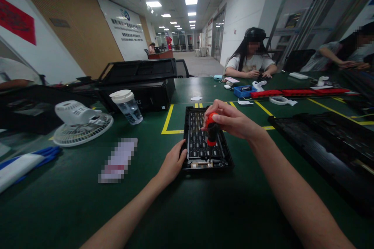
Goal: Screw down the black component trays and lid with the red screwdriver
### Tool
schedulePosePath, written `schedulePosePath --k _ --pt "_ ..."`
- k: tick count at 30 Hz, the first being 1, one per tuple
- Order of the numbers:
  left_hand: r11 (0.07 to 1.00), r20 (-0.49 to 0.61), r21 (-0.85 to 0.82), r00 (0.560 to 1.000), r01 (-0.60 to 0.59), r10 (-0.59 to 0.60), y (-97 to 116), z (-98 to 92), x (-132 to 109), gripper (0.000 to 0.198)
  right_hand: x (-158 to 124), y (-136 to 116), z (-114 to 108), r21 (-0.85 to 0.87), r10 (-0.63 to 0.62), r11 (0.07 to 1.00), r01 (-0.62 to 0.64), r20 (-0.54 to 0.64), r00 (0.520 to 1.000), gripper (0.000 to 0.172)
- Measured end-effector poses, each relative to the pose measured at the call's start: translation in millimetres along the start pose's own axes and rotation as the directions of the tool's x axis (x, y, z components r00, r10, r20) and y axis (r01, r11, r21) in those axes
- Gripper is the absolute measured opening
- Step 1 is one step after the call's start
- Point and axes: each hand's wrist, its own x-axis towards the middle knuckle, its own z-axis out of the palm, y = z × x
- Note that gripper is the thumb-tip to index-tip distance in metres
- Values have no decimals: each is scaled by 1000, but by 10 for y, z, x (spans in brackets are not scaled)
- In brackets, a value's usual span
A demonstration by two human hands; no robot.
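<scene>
At far left a red poster [17,21] carried dark markings too blurred to read. Below, a blue-and-white glove [32,161] lay near a white fan [83,132], grille down on the green table [140,198]. A phone [118,159], its screen pixelated, lay to the right. Behind, a wall sign [124,25] bore a blue logo and rows of characters, none legible. A lidded clear cup [127,107] stood before a black computer case [154,93], whose pale lettering was partly hidden and whose corner label was too small to read. Mid-table, inside yellow tape partly, sat a black tray [189,136] of small parts; the left hand [171,161] held its left edge. The right hand [226,118] grasped a red-and-black screwdriver [212,132] over it. Beyond, a co-worker [248,56] sat behind a blue box [244,92]; at far right lay a long black panel [309,155]
</scene>
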Motion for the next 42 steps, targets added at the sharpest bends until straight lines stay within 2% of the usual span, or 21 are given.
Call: schedulePosePath --k 7,10,14,17,19,21,25,29,33,36,42 --pt "1000 -1 25 1000 -3 3 66 -17 -4 44 18 34 116 -3 9 1000 -8 108 994 18" --pt "999 -10 44 1000 -18 18 84 -32 6 44 24 56 154 25 25 999 -28 105 994 22" --pt "996 -39 64 997 -68 70 85 -72 25 42 48 91 161 102 -1 995 2 -4 1000 20" --pt "989 -39 89 992 -120 124 103 -115 33 34 80 117 119 178 -6 983 36 -165 986 18" --pt "983 -39 111 988 -145 150 138 -146 39 30 97 121 72 224 8 973 64 -307 952 17" --pt "977 -48 134 984 -165 172 191 -177 51 26 107 108 22 268 40 959 89 -440 897 19" --pt "961 -5 168 975 -220 224 305 -204 120 21 102 28 -35 337 102 932 134 -599 794 29" --pt "933 107 207 954 -295 278 372 -155 269 18 80 -51 -13 300 50 935 191 -644 764 33" --pt "878 239 285 915 -385 324 419 -71 440 19 58 -66 26 194 -61 949 249 -660 748 21" --pt "843 318 349 898 -408 303 458 -21 530 18 46 -66 47 105 -148 951 291 -672 726 18" --pt "843 336 388 909 -373 247 485 64 611 11 30 -88 80 83 -171 948 307 -679 714 18"
